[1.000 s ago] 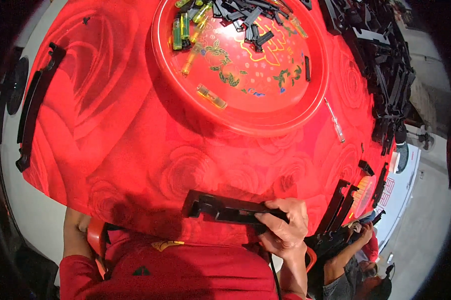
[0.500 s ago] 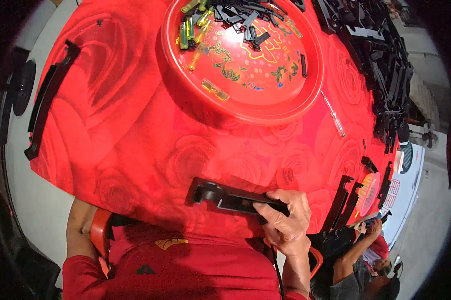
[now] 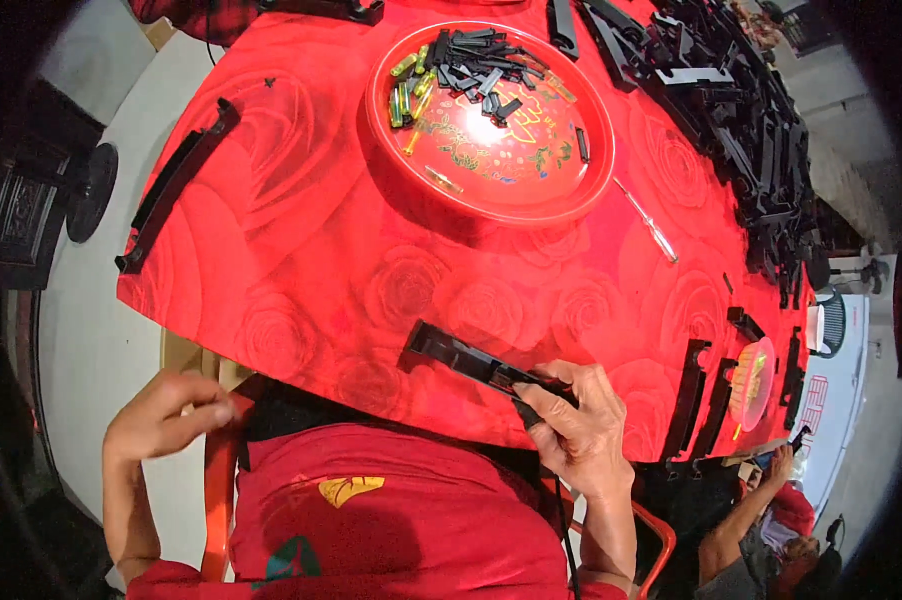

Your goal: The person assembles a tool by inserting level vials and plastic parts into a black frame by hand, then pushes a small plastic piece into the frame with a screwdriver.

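Note:
My right hand grips one end of a long black plastic part, thumb on top and fingers behind it. The part slants over the near edge of the table, its far end pointing up and left. Off the table's near left edge is my left hand, its fingers loosely curled in and the thumb lying near them. Nothing shows between those fingers. A round red tray stands farther back with small black pieces and yellow-green transparent pieces in it.
A screwdriver with a clear handle lies right of the tray. Black parts pile up at the far right. More long black parts lie at the left edge and near right, beside a pink basket. Another person's arm is at lower right.
My left hand has come up into view from below the table edge. The black part has turned in my right hand, its far end now higher. The view has shifted.

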A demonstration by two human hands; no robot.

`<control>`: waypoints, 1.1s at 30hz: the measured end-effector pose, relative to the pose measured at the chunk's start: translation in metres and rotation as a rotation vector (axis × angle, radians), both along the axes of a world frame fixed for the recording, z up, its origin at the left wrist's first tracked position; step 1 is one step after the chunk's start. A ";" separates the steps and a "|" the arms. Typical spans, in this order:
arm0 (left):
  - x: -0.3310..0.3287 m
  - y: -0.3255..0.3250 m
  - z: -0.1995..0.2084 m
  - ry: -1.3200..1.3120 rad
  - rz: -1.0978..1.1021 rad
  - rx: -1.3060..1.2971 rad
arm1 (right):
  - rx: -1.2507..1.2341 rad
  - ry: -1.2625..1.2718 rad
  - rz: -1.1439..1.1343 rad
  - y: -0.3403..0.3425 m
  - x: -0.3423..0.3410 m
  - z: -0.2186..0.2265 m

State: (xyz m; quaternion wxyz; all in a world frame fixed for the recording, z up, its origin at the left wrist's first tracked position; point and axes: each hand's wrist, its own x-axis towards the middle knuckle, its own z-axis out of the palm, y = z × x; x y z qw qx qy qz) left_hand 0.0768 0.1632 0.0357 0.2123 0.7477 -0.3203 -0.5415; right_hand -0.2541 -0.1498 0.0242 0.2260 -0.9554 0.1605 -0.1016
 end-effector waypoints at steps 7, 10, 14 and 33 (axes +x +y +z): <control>-0.059 -0.120 0.010 -0.364 -0.218 -0.928 | 0.044 -0.003 0.044 -0.006 0.000 0.003; -0.068 -0.166 -0.017 -0.413 -0.339 -1.043 | 0.065 0.054 0.076 -0.009 0.003 0.008; -0.071 -0.180 -0.047 -0.458 -0.500 -1.079 | 0.098 0.104 0.135 -0.016 0.004 0.009; -0.077 -0.186 -0.058 -0.387 -0.475 -1.123 | 0.203 0.087 0.221 -0.023 0.024 0.010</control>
